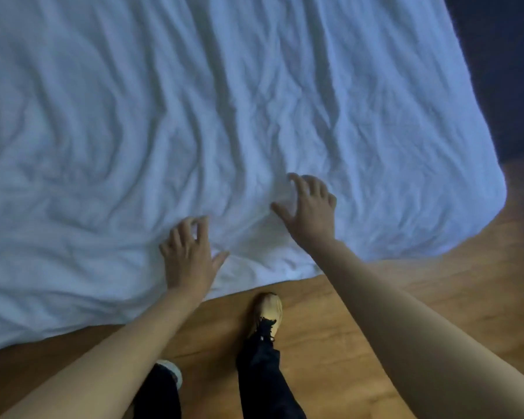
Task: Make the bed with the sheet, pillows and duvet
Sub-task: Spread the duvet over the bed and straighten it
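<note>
1. We find the white sheet spread over the bed, wrinkled, its near edge hanging toward the wooden floor.
2. Our left hand rests on it, fingers bent, gripping nothing.
3. Our right hand, fingers spread, lies just right of it, holding nothing.

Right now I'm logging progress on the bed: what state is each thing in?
White cover: spread over the bed, heavily wrinkled, edge hanging toward the wooden floor.
Left hand: on the cover near the edge, fingers bent, gripping nothing.
Right hand: fingers spread, on the cover.
</note>
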Motion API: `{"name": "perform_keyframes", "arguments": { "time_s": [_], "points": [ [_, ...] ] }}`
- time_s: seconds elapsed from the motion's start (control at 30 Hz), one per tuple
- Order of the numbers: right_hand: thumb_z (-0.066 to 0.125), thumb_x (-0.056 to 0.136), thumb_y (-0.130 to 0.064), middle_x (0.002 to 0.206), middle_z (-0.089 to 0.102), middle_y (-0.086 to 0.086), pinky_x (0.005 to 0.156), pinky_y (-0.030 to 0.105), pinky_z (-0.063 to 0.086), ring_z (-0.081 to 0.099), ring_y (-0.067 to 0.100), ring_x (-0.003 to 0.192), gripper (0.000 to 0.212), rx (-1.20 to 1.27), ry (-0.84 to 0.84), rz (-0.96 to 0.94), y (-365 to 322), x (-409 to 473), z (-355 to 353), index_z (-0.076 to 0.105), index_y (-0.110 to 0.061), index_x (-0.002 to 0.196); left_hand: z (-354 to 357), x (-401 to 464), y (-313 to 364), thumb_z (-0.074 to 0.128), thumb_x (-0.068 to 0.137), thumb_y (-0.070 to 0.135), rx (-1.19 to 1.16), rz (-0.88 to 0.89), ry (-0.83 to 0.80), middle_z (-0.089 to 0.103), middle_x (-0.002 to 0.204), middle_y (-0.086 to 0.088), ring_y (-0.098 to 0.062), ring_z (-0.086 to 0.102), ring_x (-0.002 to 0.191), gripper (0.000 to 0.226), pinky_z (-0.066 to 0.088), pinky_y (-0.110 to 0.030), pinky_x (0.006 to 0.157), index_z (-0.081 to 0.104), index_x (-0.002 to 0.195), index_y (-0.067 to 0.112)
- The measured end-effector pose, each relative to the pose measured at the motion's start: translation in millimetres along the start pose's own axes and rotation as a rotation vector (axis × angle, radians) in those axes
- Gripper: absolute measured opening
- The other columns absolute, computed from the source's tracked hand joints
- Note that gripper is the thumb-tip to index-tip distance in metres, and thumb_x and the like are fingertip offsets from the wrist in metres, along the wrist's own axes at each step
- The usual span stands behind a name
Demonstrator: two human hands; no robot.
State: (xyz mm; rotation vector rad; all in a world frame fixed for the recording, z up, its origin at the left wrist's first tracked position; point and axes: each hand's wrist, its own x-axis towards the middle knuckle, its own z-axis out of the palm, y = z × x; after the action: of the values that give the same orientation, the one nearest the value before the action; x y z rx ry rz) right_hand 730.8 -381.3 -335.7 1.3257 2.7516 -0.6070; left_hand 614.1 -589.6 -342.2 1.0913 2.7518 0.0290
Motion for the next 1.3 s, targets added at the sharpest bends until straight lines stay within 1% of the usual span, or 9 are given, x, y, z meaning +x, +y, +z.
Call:
{"name": "perform_keyframes", "arguments": {
  "time_s": [0.13,0.23,0.43,0.53,0.67,0.73,0.83,1.1,1.3],
  "points": [
    [0.063,0.077,-0.071,0.130,0.046,0.008,0.097,0.046,0.035,0.042,0.032,0.121,0.083,-0.202,-0.227,-0.230,-99,-15,42,0.045,-0.014,0.134,7,5,-74,0.074,0.077,0.031,0.031,0.099,-0.119,0.059,0.082,-0.015,-0.036,0.062,0.076,0.032,0.050,-0.042,0.059,0.061,0.088,0.004],
    [0.060,0.096,-0.029,0.126,0.051,0.012,0.093,0.042,0.039,0.049,0.034,0.118,0.042,-0.278,-0.280,-0.309,-126,-19,65,0.047,-0.007,0.129,22,7,-98,0.079,0.052,-0.007,0.064,0.303,-0.129,0.053,0.057,-0.012,-0.030,0.059,0.046,0.028,0.048,-0.032,0.041,0.056,0.061,0.007],
    [0.063,0.078,0.012,0.086,0.060,0.018,0.057,0.038,0.036,0.062,0.042,0.081,0.017,-0.227,-0.253,-0.406,-117,-23,72,0.060,0.000,0.089,43,-46,-88,0.067,0.059,0.016,0.030,0.340,-0.269,0.062,0.062,-0.004,-0.022,0.063,0.051,0.013,0.048,-0.026,0.045,0.069,0.072,0.012],
    [0.058,0.084,0.007,0.101,0.062,0.013,0.066,0.037,0.041,0.062,0.037,0.097,0.022,-0.381,-0.400,-0.305,-136,-23,59,0.059,-0.005,0.102,28,-88,-124,0.066,0.078,0.021,-0.087,0.211,-0.341,0.070,0.095,-0.006,-0.026,0.065,0.091,0.028,0.050,-0.036,0.079,0.069,0.104,0.012],
    [0.058,0.096,-0.029,0.126,0.060,0.003,0.091,0.035,0.047,0.056,0.024,0.121,0.035,-0.832,-0.550,-0.186,-214,-11,42,0.057,-0.017,0.129,-4,-95,-252,0.074,0.073,0.031,-0.079,0.020,0.168,0.059,0.114,-0.010,-0.032,0.059,0.102,0.059,0.043,-0.046,0.094,0.055,0.125,0.012],
    [0.057,0.090,-0.062,0.134,0.050,0.008,0.097,0.039,0.044,0.048,0.027,0.126,0.070,-0.812,-0.557,-0.230,-276,-20,53,0.047,-0.010,0.137,-22,-80,-331,0.064,0.075,0.057,0.064,-0.097,0.080,0.050,0.131,-0.016,-0.038,0.051,0.118,0.084,0.030,-0.055,0.107,0.042,0.143,0.012],
    [0.049,0.079,-0.082,0.134,0.047,0.009,0.096,0.042,0.044,0.048,0.028,0.124,0.093,-0.594,-0.594,-0.496,-383,-55,96,0.040,-0.009,0.136,-33,-61,-424,0.072,0.062,0.071,0.104,-0.138,-0.209,0.057,0.121,-0.012,-0.034,0.056,0.105,0.090,0.045,-0.048,0.087,0.057,0.125,0.010],
    [0.052,0.099,-0.017,0.124,0.065,0.001,0.095,0.031,0.046,0.061,0.024,0.117,0.026,-0.721,-0.849,-0.795,-514,-101,204,0.060,-0.017,0.123,-10,-63,-464,0.078,0.050,0.008,-0.142,0.239,-0.176,0.062,0.063,0.002,-0.017,0.063,0.057,0.018,0.049,-0.021,0.051,0.067,0.060,0.018],
    [0.047,0.103,-0.032,0.136,0.059,-0.003,0.100,0.037,0.048,0.056,0.022,0.125,0.035,-0.783,-1.024,-0.724,-510,-140,197,0.052,-0.023,0.136,-32,-116,-492,0.069,0.083,0.022,-0.138,0.295,-0.398,0.067,0.103,-0.001,-0.023,0.061,0.097,0.021,0.049,-0.035,0.084,0.069,0.103,0.017]
  ]
}}
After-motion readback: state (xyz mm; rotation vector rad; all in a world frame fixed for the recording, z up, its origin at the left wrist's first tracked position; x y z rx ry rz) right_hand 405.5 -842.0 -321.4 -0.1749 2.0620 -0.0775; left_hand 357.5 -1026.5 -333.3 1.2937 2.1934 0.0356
